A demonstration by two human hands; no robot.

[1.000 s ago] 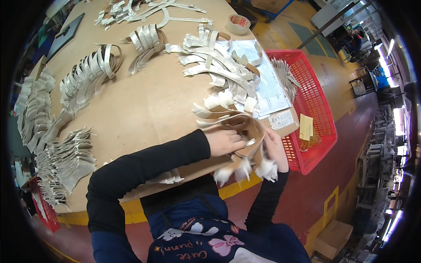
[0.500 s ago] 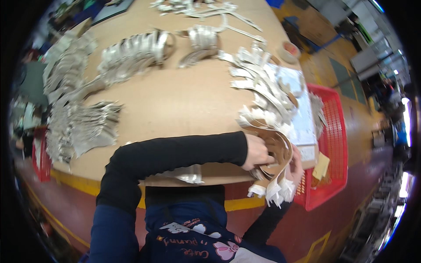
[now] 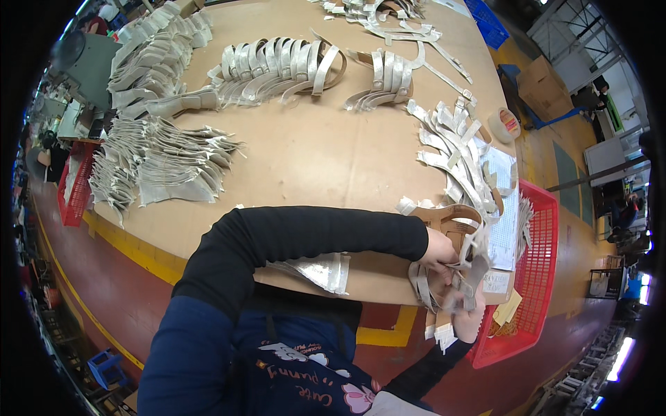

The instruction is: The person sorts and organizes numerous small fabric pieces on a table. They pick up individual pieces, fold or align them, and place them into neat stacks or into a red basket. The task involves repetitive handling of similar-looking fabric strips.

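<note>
A bundle of pale metallic sandal straps with tan lining (image 3: 456, 211) curls at the near right edge of the table. My left hand (image 3: 440, 251) reaches across from the left, its fingers closed on the straps at the bundle's middle. Just below and to the right, my right hand (image 3: 470, 320) is wrapped round the bundle's lower side. Motion blurs the strap ends between the hands, and part of the right fingers is hidden. Beyond the hands lies a loose pile of similar straps (image 3: 451, 149), partly over a printed paper sheet (image 3: 501, 243).
Stacked flat strap pieces (image 3: 184, 170) cover the table's left side. Rows of curved straps (image 3: 277, 66) stand farther back. A tape roll (image 3: 504, 125) sits at the right edge. A red basket (image 3: 543, 277) adjoins that edge. A clear plastic bag (image 3: 319, 270) lies beneath my left forearm.
The whole view has shifted, so the table things appear farther right. My left fingers have moved from inside the curled straps toward the right hand, and the bundle has turned between them.
</note>
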